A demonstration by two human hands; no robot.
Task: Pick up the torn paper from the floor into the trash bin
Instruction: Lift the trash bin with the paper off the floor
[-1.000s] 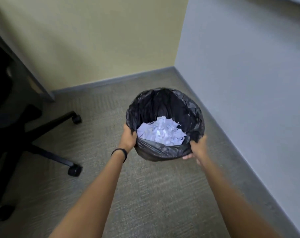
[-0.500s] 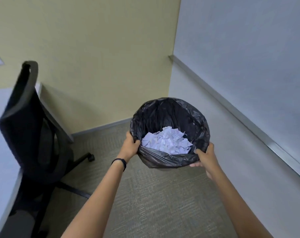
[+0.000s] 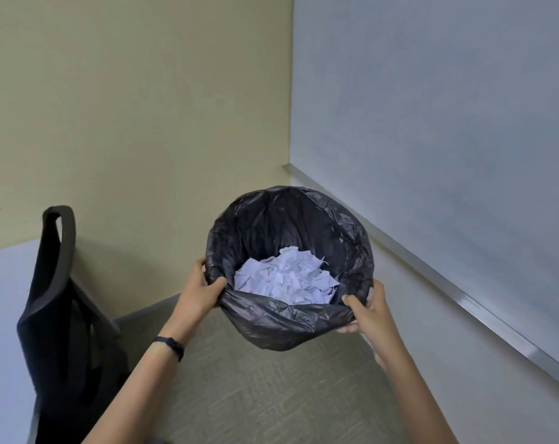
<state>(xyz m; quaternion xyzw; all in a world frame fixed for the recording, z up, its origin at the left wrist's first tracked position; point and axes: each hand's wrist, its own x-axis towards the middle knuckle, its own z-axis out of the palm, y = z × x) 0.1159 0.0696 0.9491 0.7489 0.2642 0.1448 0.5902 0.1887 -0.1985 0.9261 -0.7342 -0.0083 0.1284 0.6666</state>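
I hold the trash bin [image 3: 281, 322], lined with a black plastic bag, up in front of me, well above the carpet. A heap of torn white paper [image 3: 286, 278] lies inside it. My left hand [image 3: 199, 291] grips the bin's left rim, thumb hooked over the bag's edge. My right hand [image 3: 366, 310] grips the right rim, thumb on top and fingers underneath. No loose paper shows on the visible carpet.
A black office chair [image 3: 52, 299] stands at the left, pushed against a pale desk [image 3: 6, 315]. A yellow wall is ahead and a grey partition with a metal rail [image 3: 464, 299] runs along the right. Carpet [image 3: 255, 395] lies below.
The bin has risen from near the floor to chest height with both hands on its rim. My view has tilted up, so the chair back and desk have come into sight.
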